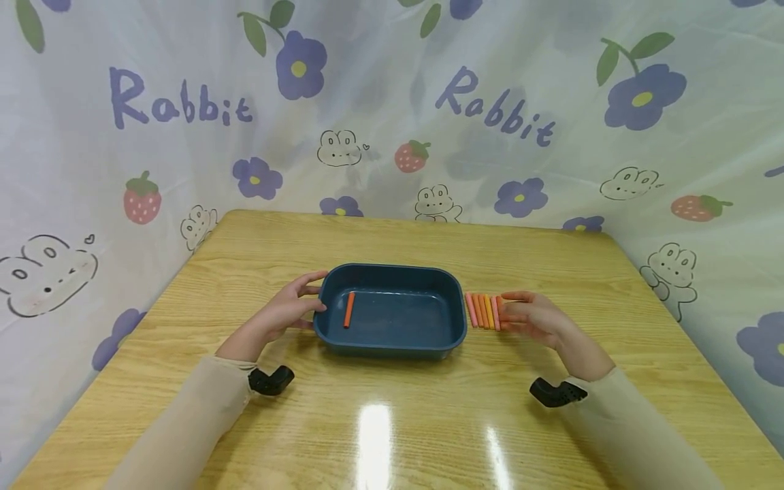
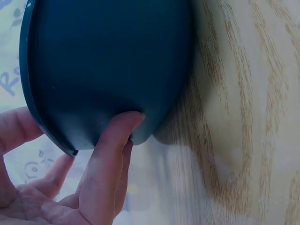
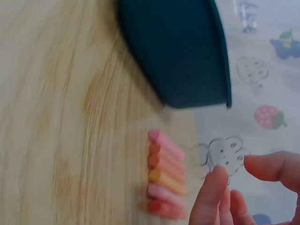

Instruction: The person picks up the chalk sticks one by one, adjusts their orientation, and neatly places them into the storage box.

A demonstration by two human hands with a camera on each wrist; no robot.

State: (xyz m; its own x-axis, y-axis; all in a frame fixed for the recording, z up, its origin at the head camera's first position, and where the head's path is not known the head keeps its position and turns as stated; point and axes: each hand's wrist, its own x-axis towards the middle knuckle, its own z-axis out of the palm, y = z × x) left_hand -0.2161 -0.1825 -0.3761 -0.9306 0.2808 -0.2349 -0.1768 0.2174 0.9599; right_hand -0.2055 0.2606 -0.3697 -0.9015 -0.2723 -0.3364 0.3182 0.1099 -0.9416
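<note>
Centrally on the glossy wood-grain table [image 1: 392,422] sits a dark blue, round-cornered plastic tray [image 1: 392,340]. One orange stick [image 1: 349,309], short and cylindrical, lies inside near its left wall. Left hand [image 1: 284,313] grips the tray's left end: thumb pressed on the smooth outer wall, fingers over the rim. Just right of the tray lies a tight row of sticks [image 1: 484,310], pink and orange, side by side. Right hand [image 1: 533,318] rests at the row's right edge, fingers nearly straight, touching the outermost stick, nothing grasped.
</note>
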